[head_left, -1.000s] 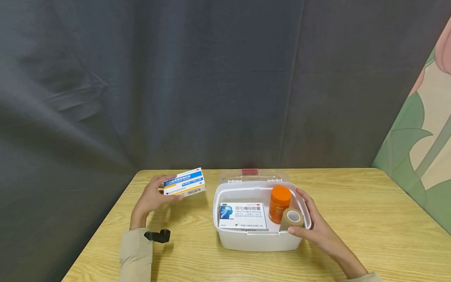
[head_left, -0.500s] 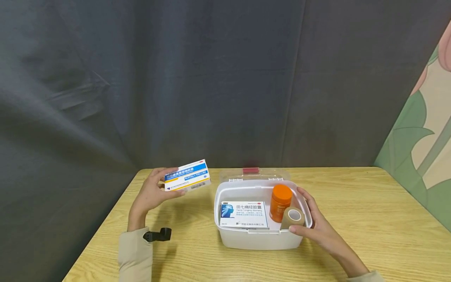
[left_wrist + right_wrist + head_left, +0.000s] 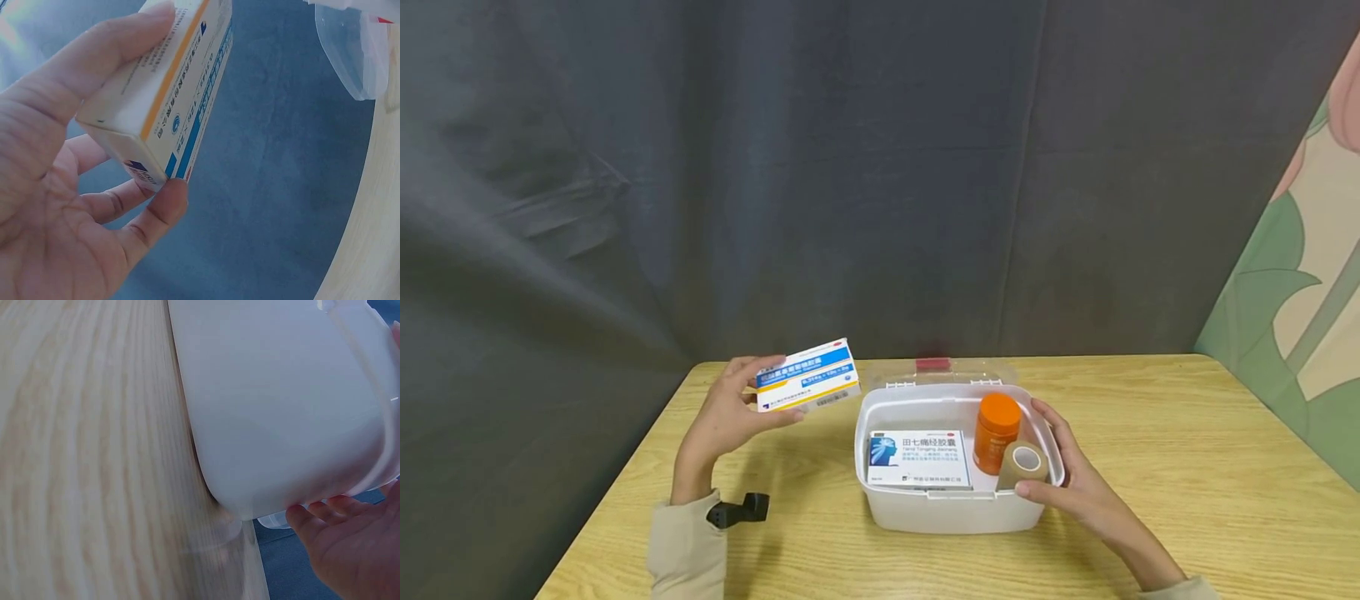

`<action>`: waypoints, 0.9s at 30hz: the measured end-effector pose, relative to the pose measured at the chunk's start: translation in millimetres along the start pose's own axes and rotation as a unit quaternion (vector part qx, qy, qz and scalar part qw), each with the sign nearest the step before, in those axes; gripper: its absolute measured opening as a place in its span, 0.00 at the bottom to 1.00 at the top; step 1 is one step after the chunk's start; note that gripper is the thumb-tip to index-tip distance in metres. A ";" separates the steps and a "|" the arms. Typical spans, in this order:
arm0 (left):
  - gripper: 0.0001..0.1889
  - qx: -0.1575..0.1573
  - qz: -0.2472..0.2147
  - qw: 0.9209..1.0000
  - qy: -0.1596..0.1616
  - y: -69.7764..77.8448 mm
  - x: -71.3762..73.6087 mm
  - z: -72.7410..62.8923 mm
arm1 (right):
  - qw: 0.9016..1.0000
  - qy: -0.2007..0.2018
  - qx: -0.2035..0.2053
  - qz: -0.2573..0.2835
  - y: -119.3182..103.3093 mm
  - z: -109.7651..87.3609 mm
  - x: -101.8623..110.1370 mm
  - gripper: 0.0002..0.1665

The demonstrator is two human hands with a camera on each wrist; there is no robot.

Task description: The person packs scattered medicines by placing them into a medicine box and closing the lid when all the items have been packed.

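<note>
In the head view my left hand (image 3: 722,414) holds a white, blue and orange medicine box (image 3: 808,377) above the table, left of a white plastic storage box (image 3: 951,512). The left wrist view shows the thumb along one side of the medicine box (image 3: 150,87) and fingers at its other side and end. My right hand (image 3: 1078,483) grips the storage box's right end, fingers along the outer wall and thumb over the front rim. Inside the storage box are a white medicine box (image 3: 925,460), an orange bottle (image 3: 997,433) and a tan bandage roll (image 3: 1011,477).
The storage box's clear lid (image 3: 887,372) with a red latch (image 3: 933,364) lies folded back behind it. A wooden table (image 3: 1165,450) runs beneath everything. A dark curtain (image 3: 865,183) hangs at the table's back edge.
My left hand has lifted the held medicine box slightly and carried it a little to the right, towards the storage box. The right hand and the storage box have stayed put.
</note>
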State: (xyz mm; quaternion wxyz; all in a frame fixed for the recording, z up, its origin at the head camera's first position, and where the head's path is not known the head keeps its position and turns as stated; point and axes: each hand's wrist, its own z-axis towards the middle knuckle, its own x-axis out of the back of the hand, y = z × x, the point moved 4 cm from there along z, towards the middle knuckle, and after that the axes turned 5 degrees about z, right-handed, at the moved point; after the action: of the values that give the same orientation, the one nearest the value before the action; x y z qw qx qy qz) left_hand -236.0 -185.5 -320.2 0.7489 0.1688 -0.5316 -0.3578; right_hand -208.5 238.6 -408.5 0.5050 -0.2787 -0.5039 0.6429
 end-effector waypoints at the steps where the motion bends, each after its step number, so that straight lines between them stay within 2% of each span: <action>1: 0.40 -0.001 0.002 1.000 -0.001 1.5 -0.5 0.0 | 1.000 -0.001 0.000 0.001 0.0 0.0 0.0 0.58; 13: 0.41 -0.014 0.012 1.000 -0.016 15.9 -12.3 -1.6 | 1.000 -0.001 -0.007 -0.011 1.2 -2.8 0.7 0.57; 19: 0.39 -0.039 0.026 0.998 -0.032 29.7 -20.6 -1.2 | 1.000 -0.005 0.000 0.001 1.6 -2.2 0.1 0.57; 27: 0.40 -0.070 0.014 0.994 -0.085 52.2 -45.0 -0.1 | 1.000 0.001 -0.001 -0.003 1.3 -1.4 0.4 0.57</action>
State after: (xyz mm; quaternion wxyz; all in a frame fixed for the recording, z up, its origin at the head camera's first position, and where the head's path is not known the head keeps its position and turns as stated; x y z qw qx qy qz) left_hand -225.3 -117.5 -317.6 0.7161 0.0777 -0.5690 -0.3968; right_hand -207.9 239.5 -410.2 0.5071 -0.2788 -0.5047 0.6406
